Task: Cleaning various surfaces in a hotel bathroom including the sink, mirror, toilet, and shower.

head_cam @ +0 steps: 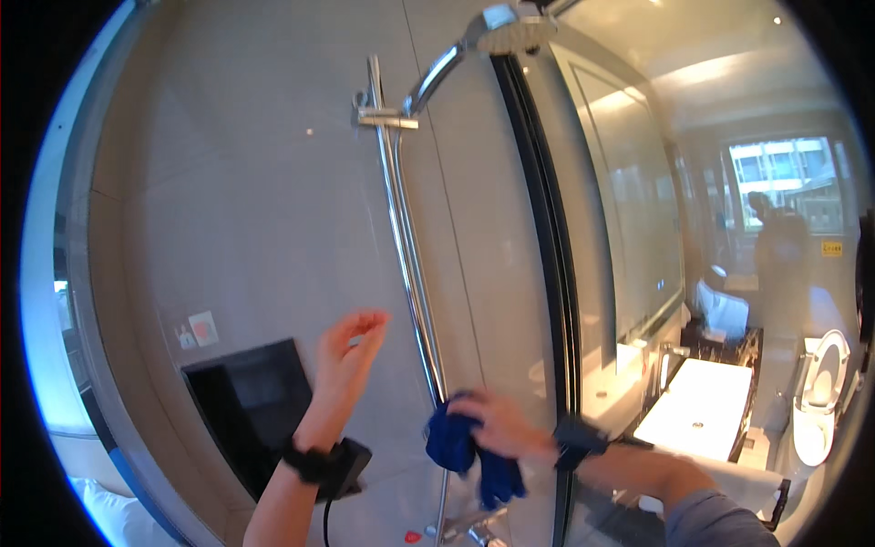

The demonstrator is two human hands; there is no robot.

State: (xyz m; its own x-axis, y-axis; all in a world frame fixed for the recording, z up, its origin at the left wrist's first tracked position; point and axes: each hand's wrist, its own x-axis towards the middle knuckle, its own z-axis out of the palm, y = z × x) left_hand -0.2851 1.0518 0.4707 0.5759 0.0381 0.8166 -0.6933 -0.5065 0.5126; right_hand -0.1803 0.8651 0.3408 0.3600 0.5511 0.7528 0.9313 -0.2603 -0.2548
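Observation:
My right hand [499,424] grips a dark blue cloth [451,437], pressed against the lower part of a chrome shower riser rail [403,260]. Part of the cloth hangs below my fingers, and it hides a stretch of the rail. Left of the rail, my left hand [348,352] is raised before the grey wall, holding nothing, with its fingers loosely curled and a gap beside the thumb. Above, a handheld shower head [509,31] sits in the rail's chrome holder bracket [386,119]. A shower mixer [472,526] shows at the bottom edge, below the cloth.
A dark rectangular wall recess or panel [249,403] is behind my left forearm. A black-framed glass partition [547,239] stands at right. Beyond it are a mirror [636,205], a white washbasin [697,403] and a toilet [817,403] with its lid up.

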